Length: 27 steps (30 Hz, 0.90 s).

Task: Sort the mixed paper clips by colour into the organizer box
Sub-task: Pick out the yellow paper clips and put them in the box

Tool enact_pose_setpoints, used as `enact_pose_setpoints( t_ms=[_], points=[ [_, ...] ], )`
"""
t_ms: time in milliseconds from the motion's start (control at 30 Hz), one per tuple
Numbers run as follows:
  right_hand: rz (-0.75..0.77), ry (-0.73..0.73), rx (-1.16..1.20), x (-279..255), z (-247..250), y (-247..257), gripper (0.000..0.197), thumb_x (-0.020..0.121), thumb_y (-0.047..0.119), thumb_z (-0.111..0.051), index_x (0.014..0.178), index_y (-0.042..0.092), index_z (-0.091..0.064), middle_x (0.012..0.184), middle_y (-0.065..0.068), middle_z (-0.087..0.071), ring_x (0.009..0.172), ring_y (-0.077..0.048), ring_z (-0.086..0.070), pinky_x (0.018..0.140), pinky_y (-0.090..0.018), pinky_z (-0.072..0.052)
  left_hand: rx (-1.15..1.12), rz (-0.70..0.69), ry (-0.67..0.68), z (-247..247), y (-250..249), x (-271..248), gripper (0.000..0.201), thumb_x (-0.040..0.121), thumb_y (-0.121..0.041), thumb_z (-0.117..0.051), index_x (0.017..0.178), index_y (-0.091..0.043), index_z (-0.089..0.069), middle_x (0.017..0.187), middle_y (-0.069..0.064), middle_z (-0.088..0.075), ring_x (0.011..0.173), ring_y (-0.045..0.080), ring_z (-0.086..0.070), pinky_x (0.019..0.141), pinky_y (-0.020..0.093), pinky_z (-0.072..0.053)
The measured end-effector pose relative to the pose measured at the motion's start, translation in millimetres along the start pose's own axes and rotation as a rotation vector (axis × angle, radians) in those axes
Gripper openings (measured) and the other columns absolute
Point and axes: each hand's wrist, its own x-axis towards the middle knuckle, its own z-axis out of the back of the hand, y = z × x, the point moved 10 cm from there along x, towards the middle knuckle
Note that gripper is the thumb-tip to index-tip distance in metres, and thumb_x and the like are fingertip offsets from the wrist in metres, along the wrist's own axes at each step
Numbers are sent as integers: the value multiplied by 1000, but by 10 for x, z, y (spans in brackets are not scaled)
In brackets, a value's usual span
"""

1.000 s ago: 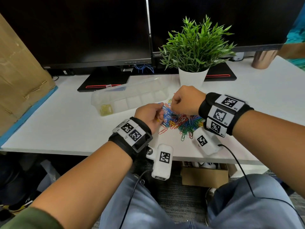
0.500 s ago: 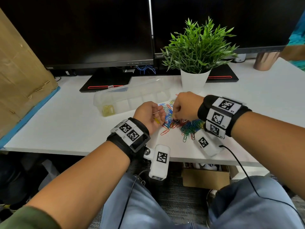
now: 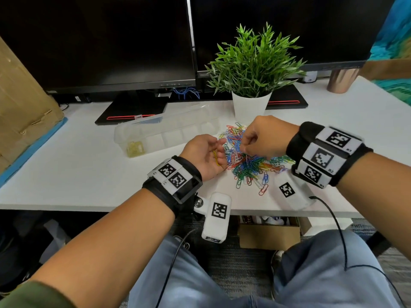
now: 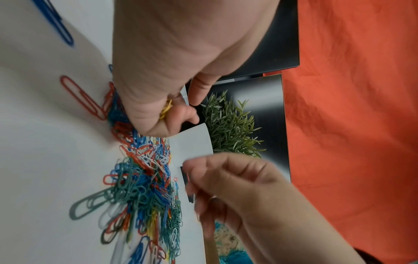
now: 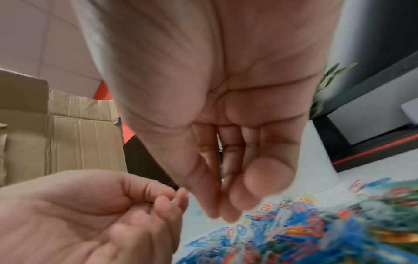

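Observation:
A heap of mixed coloured paper clips [image 3: 246, 162] lies on the white desk near its front edge. My left hand [image 3: 201, 155] rests at the heap's left side, palm turned up, fingers curled round a few yellow paper clips [image 3: 215, 155], which also show in the left wrist view [image 4: 166, 109]. My right hand [image 3: 244, 148] hovers over the heap with fingers curled and tips pinched together [image 5: 226, 212]; no clip shows between them. The clear organizer box [image 3: 169, 127] lies behind my left hand with yellow clips [image 3: 134, 148] in its leftmost compartment.
A potted plant [image 3: 250, 105] stands just behind the heap. Two dark monitors on black stands [image 3: 131, 110] fill the back. A cardboard box [image 3: 22, 103] leans at the left edge and a copper cup [image 3: 340, 81] stands at the far right.
My left hand has turned palm up and loosened, showing the yellow clips. My right hand has lifted a little off the heap and shifted toward the left hand.

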Motion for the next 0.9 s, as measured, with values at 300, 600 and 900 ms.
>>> enact_pose_setpoints(
  t_ms=[300,600,900],
  points=[
    [-70,120,-247,-198,-187,-373,8,84,17,-66,82,13,-73,70,5,-61,65,-12,-55,65,-21,-43,-204,-61,-2,-144,38,-3,24,94,9,-25,100,2,-48,83,13,-52,64,16,-49,61,18,-41],
    [-36,126,-326,-129,-243,-388,11,84,21,-69,90,13,-75,90,3,-71,85,-19,-64,81,-26,-52,-188,-32,36,-237,135,3,19,91,3,-44,106,5,-55,111,26,-57,96,36,-62,83,39,-56],
    [-82,73,-158,-60,-123,-557,13,87,20,-64,86,11,-73,77,2,-63,74,-15,-55,68,-23,-39,-174,-3,86,-273,158,71,16,91,-1,-44,101,3,-56,112,23,-58,108,37,-61,78,38,-56]
  ],
)
